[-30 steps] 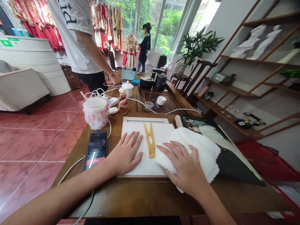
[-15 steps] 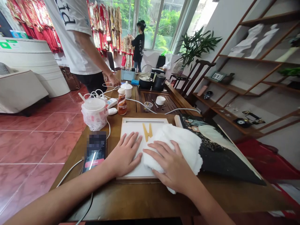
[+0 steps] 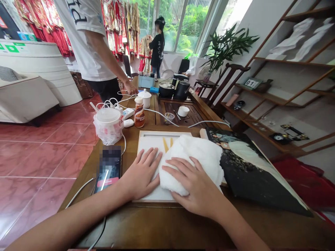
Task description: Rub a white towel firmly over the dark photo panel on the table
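A white framed board (image 3: 148, 142) lies flat on the wooden table (image 3: 162, 223) in front of me. My left hand (image 3: 141, 174) rests flat on its left half, fingers stretched out. My right hand (image 3: 195, 188) lies spread on a fluffy white cloth (image 3: 199, 157) that covers the board's middle and right side. Only the two upper tips of a yellow forked tool (image 3: 167, 142) show from under the cloth.
A phone (image 3: 108, 169) on a cable lies left of the board. A dark printed photo panel (image 3: 251, 170) lies to the right. Behind stand a bagged cup (image 3: 108, 124), a coffee bottle (image 3: 139, 113), a tea tray (image 3: 180, 113) and kettles. A person in a white shirt (image 3: 89, 42) stands at the table's left.
My right hand has slid the white cloth leftward across the board, covering most of the yellow tool. My left hand has stayed flat in place.
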Tool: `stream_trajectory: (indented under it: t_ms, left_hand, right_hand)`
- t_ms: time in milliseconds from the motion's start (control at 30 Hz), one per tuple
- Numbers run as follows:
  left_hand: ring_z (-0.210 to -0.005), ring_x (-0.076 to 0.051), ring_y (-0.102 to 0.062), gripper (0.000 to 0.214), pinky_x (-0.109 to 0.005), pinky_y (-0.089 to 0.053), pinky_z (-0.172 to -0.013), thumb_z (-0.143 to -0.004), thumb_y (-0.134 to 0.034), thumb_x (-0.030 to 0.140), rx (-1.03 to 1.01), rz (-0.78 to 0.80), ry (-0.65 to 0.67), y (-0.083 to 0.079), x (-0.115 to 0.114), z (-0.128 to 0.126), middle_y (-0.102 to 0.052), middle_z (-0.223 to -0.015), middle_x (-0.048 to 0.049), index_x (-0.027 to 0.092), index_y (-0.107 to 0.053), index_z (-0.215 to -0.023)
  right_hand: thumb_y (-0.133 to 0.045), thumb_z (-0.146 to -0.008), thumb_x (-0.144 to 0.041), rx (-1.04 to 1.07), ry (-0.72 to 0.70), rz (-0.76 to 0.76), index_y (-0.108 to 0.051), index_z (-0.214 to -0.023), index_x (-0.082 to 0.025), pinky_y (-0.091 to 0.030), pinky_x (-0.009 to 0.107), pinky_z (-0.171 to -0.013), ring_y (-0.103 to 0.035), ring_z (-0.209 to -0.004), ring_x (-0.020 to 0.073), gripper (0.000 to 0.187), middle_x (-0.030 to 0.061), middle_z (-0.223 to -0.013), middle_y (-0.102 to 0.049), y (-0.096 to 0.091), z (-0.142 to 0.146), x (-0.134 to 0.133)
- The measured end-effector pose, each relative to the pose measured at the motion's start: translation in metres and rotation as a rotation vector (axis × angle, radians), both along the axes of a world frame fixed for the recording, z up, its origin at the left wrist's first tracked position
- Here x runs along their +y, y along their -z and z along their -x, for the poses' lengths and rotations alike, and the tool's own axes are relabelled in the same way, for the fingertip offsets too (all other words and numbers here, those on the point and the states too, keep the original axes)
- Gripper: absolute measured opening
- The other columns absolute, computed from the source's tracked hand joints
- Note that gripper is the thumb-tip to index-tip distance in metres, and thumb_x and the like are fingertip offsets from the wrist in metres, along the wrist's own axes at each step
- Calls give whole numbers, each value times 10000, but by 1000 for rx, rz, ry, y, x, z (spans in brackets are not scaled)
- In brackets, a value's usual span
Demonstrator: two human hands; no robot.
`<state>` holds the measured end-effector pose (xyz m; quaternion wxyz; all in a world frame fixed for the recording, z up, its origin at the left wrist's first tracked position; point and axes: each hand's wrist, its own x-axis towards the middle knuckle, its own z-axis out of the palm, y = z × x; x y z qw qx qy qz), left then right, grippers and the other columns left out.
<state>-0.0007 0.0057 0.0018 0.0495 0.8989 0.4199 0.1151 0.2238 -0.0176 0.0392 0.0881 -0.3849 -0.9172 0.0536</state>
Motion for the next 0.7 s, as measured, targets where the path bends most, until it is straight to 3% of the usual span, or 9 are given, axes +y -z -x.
stream_trajectory:
  t_ms: [200,467,600,700]
  left_hand:
    - [-1470,-313,-207,589,-531,-183,-1184,-1011,-343,424,-9,-12,-14,1,1,1,-282,-1577,-155,127,-288,-1516]
    - [-1473,-325,-191,606,-547,-174,-1182,-1010,-338,427,16,-4,-5,2,1,2,-258,-1582,-172,104,-276,-1519]
    - [-1470,-319,-206,589,-541,-178,-1184,-1014,-331,439,-4,-22,-13,2,0,1,-279,-1576,-163,118,-304,-1507]
    - [-1467,-316,-217,590,-535,-179,-1185,-1013,-336,439,-3,-33,-25,3,0,0,-288,-1572,-168,113,-311,-1505]
  right_hand:
    - [-516,-856,-327,-147,-131,11,-402,-1429,-336,-103,514,-1103,-336,-1393,245,585,-4,-1507,-439,2,-15,-4]
    - [-544,-882,-381,-116,-43,-70,-461,-1408,-335,-257,578,-1070,-388,-1365,285,534,49,-1473,-481,0,-7,44]
    - [-502,-912,-400,-126,28,-150,-473,-1403,-298,-275,586,-1062,-403,-1352,290,503,83,-1452,-499,1,-7,69]
    - [-494,-913,-370,-119,21,-147,-474,-1400,-298,-258,593,-1064,-402,-1353,286,493,79,-1445,-508,2,-8,71]
